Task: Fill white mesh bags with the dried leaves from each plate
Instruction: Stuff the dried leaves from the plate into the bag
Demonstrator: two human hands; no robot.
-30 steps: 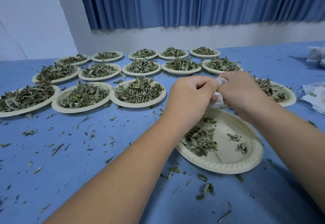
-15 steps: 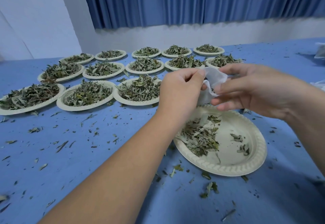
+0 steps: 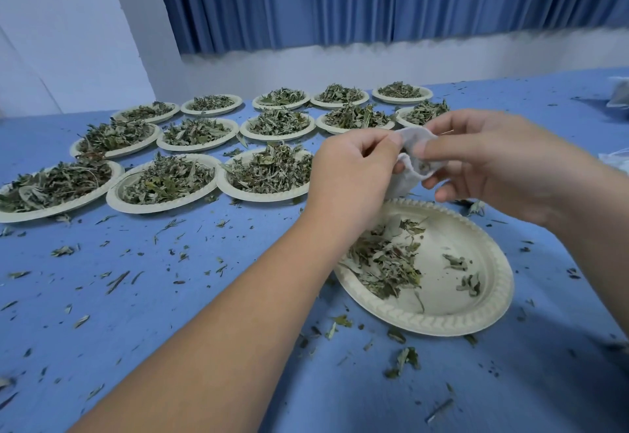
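A small white mesh bag [image 3: 413,152] hangs above the near plate [image 3: 476,310], its mouth held apart. My left hand [image 3: 350,174] pinches the bag's left edge and my right hand [image 3: 493,163] pinches its right edge. A few dried leaves show inside the opening. The near plate holds a small heap of dried leaves [image 3: 384,262] on its left half and a couple of scraps on the right. The lower part of the bag is hidden behind my left hand.
Several paper plates heaped with dried leaves [image 3: 166,182] stand in rows across the blue table [image 3: 170,296], left and behind. Leaf crumbs lie scattered over the cloth. White bags [image 3: 617,94] lie at the far right edge. A blue curtain hangs behind.
Both hands have lifted the bag a little and drawn apart, so its mouth now gapes wider. My view has shifted slightly right.
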